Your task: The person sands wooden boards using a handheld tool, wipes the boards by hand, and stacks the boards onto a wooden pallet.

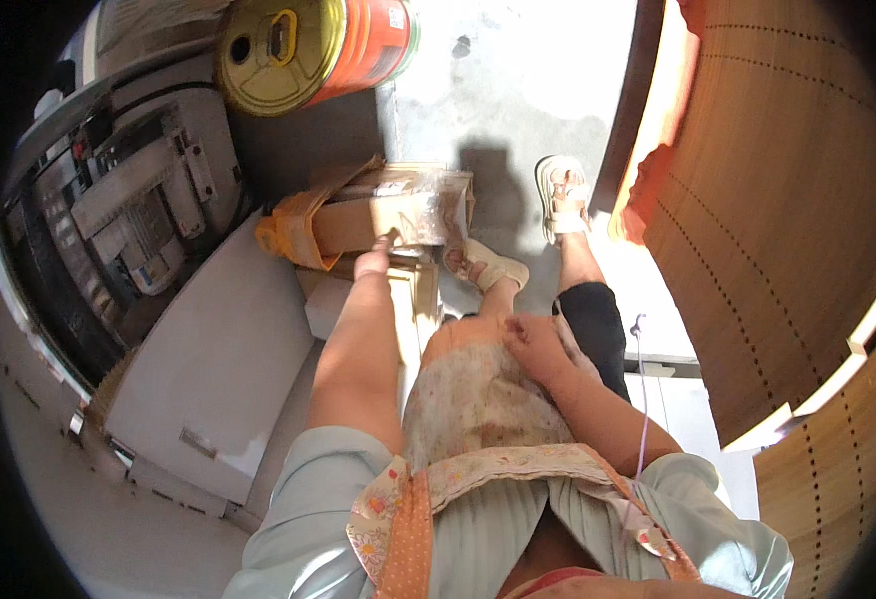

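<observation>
My left hand point(373, 262) reaches forward and down to the near side of a cardboard box point(348, 227). One digit shows against the cardboard; the other fingers are hidden, so its grip is unclear. Clear plastic wrap point(445, 205) covers the right part of the box, and a yellow band or sack piece point(300, 232) lies around its left end. Bent across my body, my right hand point(538, 346) rests in front of the stained apron point(488, 394). Its fingers are curled in, and whatever they may hold is hidden.
A metal drum with red sides point(358, 50) stands at the far left. Machinery point(138, 210) and a pale cover panel point(218, 389) line the left. On the right rise wood-coloured panels with rows of holes point(758, 220). A thin purple cord point(643, 399) hangs beside my right arm.
</observation>
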Tool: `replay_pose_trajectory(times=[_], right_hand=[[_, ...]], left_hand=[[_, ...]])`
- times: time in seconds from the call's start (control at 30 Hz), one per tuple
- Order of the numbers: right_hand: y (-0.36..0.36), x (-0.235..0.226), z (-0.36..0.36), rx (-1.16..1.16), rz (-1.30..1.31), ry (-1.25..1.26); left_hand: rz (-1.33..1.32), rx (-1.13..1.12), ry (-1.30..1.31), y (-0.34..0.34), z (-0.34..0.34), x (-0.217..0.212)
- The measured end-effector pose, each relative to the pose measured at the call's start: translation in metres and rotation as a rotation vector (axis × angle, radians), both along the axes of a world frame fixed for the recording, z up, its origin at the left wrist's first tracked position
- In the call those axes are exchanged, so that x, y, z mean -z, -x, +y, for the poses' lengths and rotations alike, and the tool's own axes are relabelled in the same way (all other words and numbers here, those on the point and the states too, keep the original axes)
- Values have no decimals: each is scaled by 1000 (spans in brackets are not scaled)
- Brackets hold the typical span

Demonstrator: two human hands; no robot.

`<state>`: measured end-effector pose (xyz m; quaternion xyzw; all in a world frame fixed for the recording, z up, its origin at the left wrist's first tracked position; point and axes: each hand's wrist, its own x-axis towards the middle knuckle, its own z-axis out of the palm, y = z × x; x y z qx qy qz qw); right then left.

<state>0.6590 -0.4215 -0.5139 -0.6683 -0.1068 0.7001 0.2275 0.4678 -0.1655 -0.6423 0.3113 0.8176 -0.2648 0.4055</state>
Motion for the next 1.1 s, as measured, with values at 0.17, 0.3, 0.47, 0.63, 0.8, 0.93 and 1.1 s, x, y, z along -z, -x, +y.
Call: replay_pose_trajectory(times=[0.17,0.3,0.47,0.63,0.8,0.93,1.1], right_hand=[[8,1,5,-30,-85,-180],[-12,11,-1,-52,-34,-86],[-25,-4,22,-51,-66,-170],[-28,-1,27,-45,-37,-155],[-21,-1,30,-100,-59,-235],[-21,-1,34,-210,-103,-230],[-19,2,28,-193,-334,-322]], left_hand=[[-22,-529,-111,-32,42,15],[159,-735,-269,-93,52,6],[-80,-789,-478,-27,27,66],[-136,-878,-306,-44,28,53],[-306,-926,-248,-39,26,38],[-78,-802,-330,-33,-13,25],[-424,281,140,-50,-94,-19]])
